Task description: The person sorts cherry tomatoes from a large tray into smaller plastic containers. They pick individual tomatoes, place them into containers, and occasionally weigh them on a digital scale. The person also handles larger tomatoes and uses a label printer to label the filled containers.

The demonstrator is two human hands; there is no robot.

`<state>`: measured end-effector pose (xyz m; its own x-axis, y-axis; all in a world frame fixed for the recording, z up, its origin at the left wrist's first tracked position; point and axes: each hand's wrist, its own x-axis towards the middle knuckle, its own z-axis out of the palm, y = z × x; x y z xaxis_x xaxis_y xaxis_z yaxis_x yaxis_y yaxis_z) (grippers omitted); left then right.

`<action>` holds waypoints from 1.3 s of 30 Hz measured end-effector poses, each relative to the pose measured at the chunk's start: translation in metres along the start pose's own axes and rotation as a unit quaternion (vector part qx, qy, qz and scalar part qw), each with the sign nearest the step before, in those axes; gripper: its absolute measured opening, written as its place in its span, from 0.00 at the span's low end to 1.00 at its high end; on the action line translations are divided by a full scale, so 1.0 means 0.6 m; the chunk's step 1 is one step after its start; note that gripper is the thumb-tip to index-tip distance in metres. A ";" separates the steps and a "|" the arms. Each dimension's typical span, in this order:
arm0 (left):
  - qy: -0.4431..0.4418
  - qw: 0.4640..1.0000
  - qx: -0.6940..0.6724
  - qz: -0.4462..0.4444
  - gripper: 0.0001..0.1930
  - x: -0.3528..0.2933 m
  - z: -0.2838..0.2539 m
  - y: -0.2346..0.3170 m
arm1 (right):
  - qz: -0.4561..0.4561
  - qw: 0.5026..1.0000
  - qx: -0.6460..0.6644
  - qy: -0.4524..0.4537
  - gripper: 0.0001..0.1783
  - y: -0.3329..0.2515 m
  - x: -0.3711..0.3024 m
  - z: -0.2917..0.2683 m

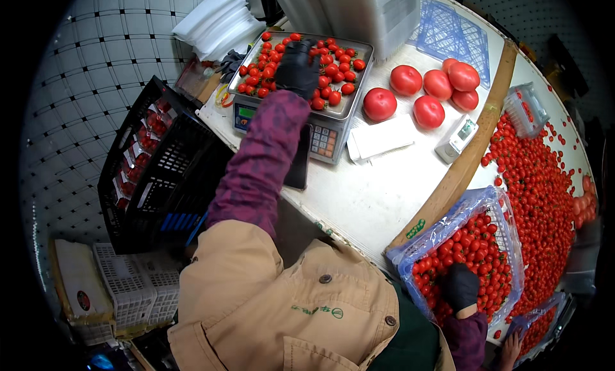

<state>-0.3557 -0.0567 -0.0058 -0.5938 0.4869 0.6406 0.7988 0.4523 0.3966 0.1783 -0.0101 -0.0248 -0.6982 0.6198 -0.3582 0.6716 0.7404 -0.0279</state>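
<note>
My left hand [298, 70], in a black glove, lies over the cherry tomatoes [334, 98] on the metal tray [363, 50] of a digital scale [328, 140]. Its fingers stretch away from me among the fruit. At lower right my right hand [460, 288], also gloved in black, reaches into a crate [402, 262] lined with clear bluish plastic and filled with cherry tomatoes [471, 246]. The fingertips there are hidden in the fruit and the back of the hand.
Large tomatoes [405, 81], a white pad [384, 138] and a small white device [456, 139] sit right of the scale. Clear containers [359, 18] stack behind it. A black crate [157, 172] holds packed tomatoes at left. Loose cherry tomatoes [538, 198] heap far right; another person's hand [511, 350] is near.
</note>
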 end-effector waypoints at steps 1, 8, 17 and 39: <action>-0.023 0.999 0.028 -0.004 0.17 0.015 0.007 -0.034 | 0.015 0.999 0.024 0.025 0.12 0.001 -0.001 -0.002; -0.087 0.981 0.167 0.057 0.26 0.011 0.000 -0.075 | 0.146 0.798 0.582 0.058 0.10 0.004 -0.041 -0.035; -0.342 0.833 -0.344 0.267 0.20 -0.272 -0.044 0.339 | 0.109 0.543 0.822 0.135 0.15 -0.063 -0.051 -0.040; -0.586 0.546 -0.571 -0.184 0.15 -0.346 -0.062 0.366 | 0.288 0.609 0.675 0.302 0.13 -0.031 -0.142 -0.019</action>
<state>-0.0535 -0.0863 -0.0272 0.1453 0.9658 -0.2149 -0.2521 0.2462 0.9359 0.2226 -0.0734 0.0166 0.0597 0.9598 -0.2742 0.1552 -0.2802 -0.9473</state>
